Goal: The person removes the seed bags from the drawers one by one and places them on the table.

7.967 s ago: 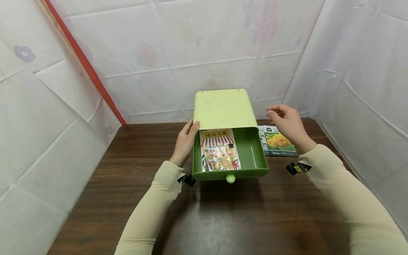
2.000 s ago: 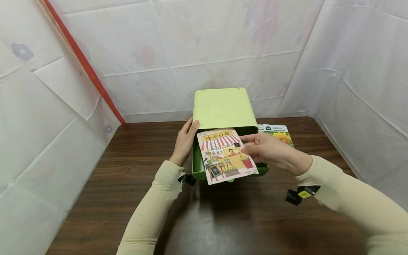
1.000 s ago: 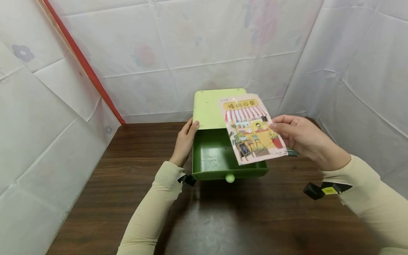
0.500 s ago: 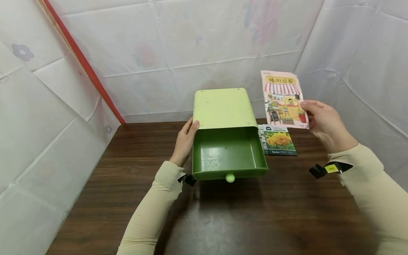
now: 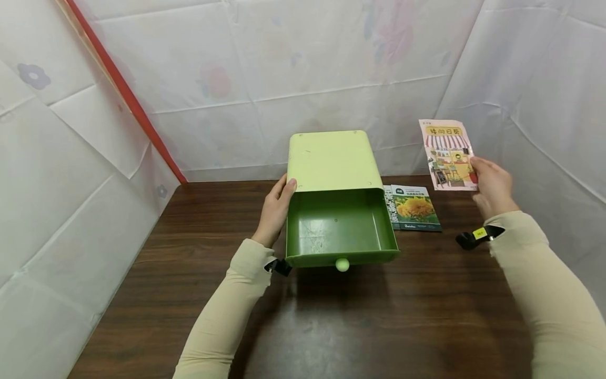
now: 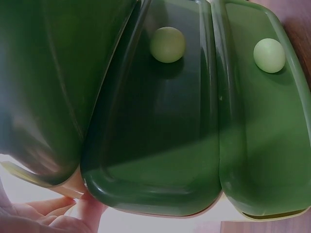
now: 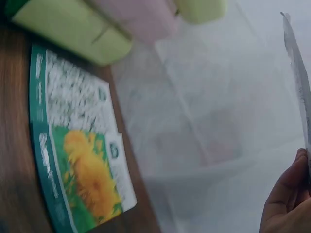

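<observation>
A small cabinet (image 5: 333, 160) with a light green top stands mid-table, its green top drawer (image 5: 341, 221) pulled out with nothing inside. My left hand (image 5: 273, 213) rests against the cabinet's left side, thumb at the front edge. In the left wrist view its fingers (image 6: 53, 208) lie along the side, and two lower drawers (image 6: 155, 121) with round knobs are in. My right hand (image 5: 494, 184) pinches a pink seed packet (image 5: 448, 152) with a striped awning print by its right edge, raised at the back right. The right wrist view shows that packet (image 7: 297, 73) nearly edge-on.
Seed packets (image 5: 415, 210) with a yellow flower picture and a white flower picture lie overlapping on the dark wood table (image 5: 189, 295), right of the cabinet. White sheeting (image 5: 236, 63) hangs behind and at both sides.
Eight seconds ago the pink seed packet lay in the drawer and my right hand held nothing. My right hand has lifted it out and carried it right; my left hand has stayed put.
</observation>
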`<state>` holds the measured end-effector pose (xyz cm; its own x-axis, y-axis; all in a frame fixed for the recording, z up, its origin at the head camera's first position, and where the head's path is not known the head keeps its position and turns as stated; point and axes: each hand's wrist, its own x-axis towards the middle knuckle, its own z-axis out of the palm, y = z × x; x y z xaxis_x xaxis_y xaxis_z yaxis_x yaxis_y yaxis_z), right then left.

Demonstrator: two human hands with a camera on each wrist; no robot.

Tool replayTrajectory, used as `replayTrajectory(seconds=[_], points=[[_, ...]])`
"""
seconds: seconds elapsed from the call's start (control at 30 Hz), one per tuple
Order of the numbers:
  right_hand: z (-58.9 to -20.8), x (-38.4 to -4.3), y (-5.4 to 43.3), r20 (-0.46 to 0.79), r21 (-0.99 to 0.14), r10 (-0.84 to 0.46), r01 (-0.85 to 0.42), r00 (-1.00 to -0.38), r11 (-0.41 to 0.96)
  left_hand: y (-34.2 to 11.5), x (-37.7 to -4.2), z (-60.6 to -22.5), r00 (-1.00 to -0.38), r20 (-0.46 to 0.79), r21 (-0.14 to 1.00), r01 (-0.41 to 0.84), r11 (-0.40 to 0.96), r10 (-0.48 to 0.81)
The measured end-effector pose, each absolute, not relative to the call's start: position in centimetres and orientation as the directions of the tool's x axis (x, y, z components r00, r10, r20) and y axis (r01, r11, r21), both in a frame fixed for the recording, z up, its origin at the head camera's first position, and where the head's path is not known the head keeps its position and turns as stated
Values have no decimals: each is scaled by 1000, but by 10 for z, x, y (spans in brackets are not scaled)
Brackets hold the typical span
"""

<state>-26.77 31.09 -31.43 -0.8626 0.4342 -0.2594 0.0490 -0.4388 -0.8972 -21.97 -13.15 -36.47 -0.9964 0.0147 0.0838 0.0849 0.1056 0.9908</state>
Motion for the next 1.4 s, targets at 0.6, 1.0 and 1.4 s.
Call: replayTrajectory(seconds=[0.6,1.0,1.4], points=[[-399,-282,345,-324,-907,657,25,-681,-421,-132,-219,-363,-997,62,991,66,121,37],[-434,-274,349,-419,-901,661,198,-623,-385,-127,-196,-333,-998,48,991,53,126,42],[-438,-265,345,-478,-878,652,350,-589,-327,-128,-197,-334,-998,46,990,52,130,48]])
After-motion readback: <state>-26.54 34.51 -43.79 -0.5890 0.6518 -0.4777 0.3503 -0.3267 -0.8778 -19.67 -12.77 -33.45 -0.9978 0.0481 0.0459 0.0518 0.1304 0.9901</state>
